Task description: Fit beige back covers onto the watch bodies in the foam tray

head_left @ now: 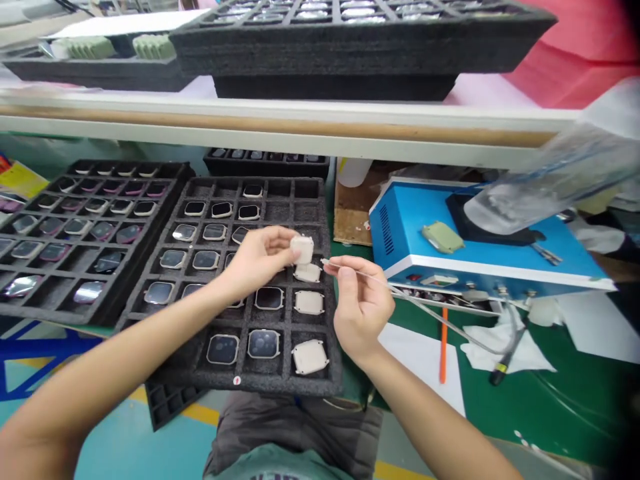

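Observation:
My left hand (263, 257) pinches a small white square watch case (303, 249) by its edges, held just above the black foam tray (260, 381). My right hand (361, 308) is closed around a thin tube-like tool (350, 270) whose tip points at the case from the right; its hose (450, 327) trails off to the right. In the tray's right column, below my hands, lie three more white cases (310, 356). The tray's other cells hold several dark glass-faced watch bodies (263, 343).
A second foam tray (145, 240) of glass parts sits at left. A blue box-shaped machine (400, 227) stands at right with a green part on top. An orange pen (443, 343), white paper and a crumpled wipe lie on the green mat. A shelf with more trays runs overhead.

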The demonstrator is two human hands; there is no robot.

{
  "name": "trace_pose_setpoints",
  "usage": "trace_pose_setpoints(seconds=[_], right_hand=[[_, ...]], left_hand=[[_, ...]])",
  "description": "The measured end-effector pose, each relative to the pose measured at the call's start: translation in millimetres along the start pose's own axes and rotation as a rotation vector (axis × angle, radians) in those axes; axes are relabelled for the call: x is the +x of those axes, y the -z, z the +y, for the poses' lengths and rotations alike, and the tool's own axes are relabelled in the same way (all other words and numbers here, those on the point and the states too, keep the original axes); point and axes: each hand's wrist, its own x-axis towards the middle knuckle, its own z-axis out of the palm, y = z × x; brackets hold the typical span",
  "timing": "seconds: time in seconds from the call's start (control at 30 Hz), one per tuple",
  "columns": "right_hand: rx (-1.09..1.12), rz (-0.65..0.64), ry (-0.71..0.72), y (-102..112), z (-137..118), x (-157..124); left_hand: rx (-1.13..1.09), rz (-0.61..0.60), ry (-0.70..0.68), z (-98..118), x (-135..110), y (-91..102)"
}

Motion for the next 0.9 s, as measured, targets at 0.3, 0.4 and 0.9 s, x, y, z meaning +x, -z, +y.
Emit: trace_pose_setpoints(seconds=[0.3, 0.4, 0.9], right_hand=[[-0.043, -0.084, 0.105, 2, 0, -6], [-0.056, -0.097, 0.088, 1, 2, -6], [-0.077, -0.087, 0.037, 2, 6, -6]], left_hand=[[-0.432, 0.097, 0.106, -14, -30, -13.2], [-0.488, 0.107, 0.168, -15, -35, -15.9], [-0.51, 0.062, 0.207, -21, -42, -19.5]])
